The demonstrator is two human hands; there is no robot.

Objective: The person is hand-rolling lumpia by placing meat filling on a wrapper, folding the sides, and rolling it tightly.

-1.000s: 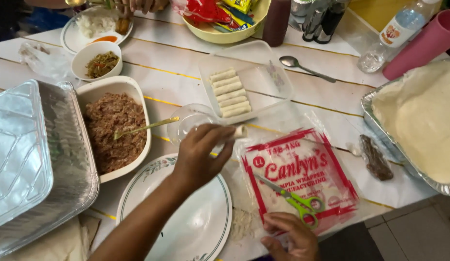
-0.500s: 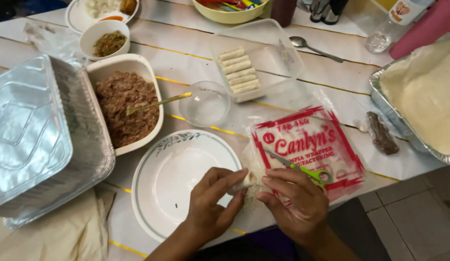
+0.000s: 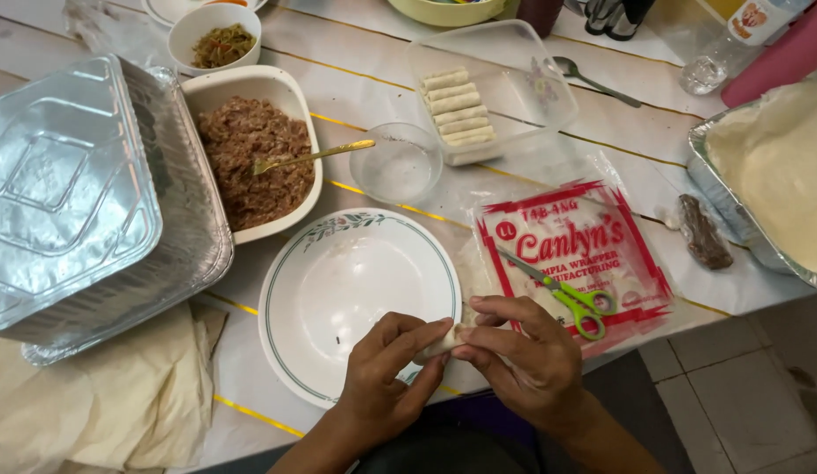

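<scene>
The left hand (image 3: 387,373) and right hand (image 3: 523,360) are meeting over the near edge of the plate (image 3: 338,263), pinching a small roll (image 3: 444,342) between them. Behind the plate, a glass bowl (image 3: 397,164) is sitting, with a dish of minced filling (image 3: 255,158) to its left and a fork (image 3: 312,158) lying in that dish. Stacked foil trays (image 3: 84,202) are standing further left. Right of the plate, scissors (image 3: 562,294) are lying on the wrapper packet (image 3: 575,246). Behind it, a clear container (image 3: 505,88) is holding what are probably finished rolls (image 3: 457,107).

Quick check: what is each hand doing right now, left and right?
Left hand: fingers closed on one end of a small pale wrapped roll, over the white plate.
Right hand: fingertips pinching the roll's other end.
</scene>
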